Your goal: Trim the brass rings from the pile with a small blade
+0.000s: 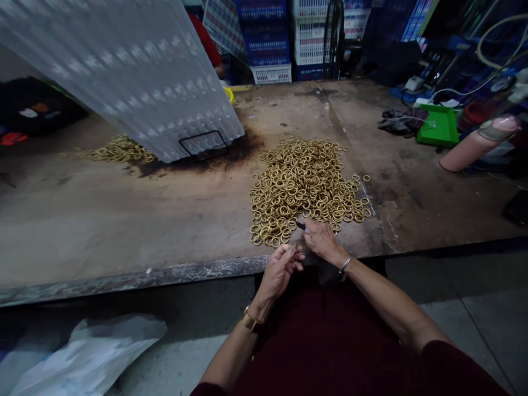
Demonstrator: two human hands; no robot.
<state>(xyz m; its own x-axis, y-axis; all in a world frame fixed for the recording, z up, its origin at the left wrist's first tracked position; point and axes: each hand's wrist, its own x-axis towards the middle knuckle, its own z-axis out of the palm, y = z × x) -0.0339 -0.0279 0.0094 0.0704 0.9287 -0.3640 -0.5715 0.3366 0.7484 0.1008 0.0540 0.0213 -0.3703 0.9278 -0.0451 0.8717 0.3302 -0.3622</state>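
Hundreds of gold-coloured rings (303,181) lie heaped on a worn wooden tabletop (124,220), close to the near edge, as a person in a dark maroon top leans over them with both hands at the fringe of the pile. The right hand (322,239) grips a small dark tool (302,225), its tip pointing left among the nearest rings. Just beside it, near the tabletop's edge, the left hand (284,267) has thumb and fingers drawn together in a pinch; whether a ring is caught between them cannot be made out. A silver-coloured bracelet (345,263) circles the right wrist, a gold-coloured band (250,320) the left.

Left of the heap, a large grey ribbed object (152,71) rises at a tilt beside a dark stain (243,148), with a smaller pile of rings (119,149) at its far left side. Behind it shows the red sleeve (206,41) of another person, near something yellow (229,95).

Toward the right, a bright green tray (438,125) sits between a crumpled dark cloth (402,121) and a tilted pink cylinder (478,146). Blue and white crates (270,38) stand stacked beyond the far edge; a pale plastic bag (94,352) lies below, at lower left.
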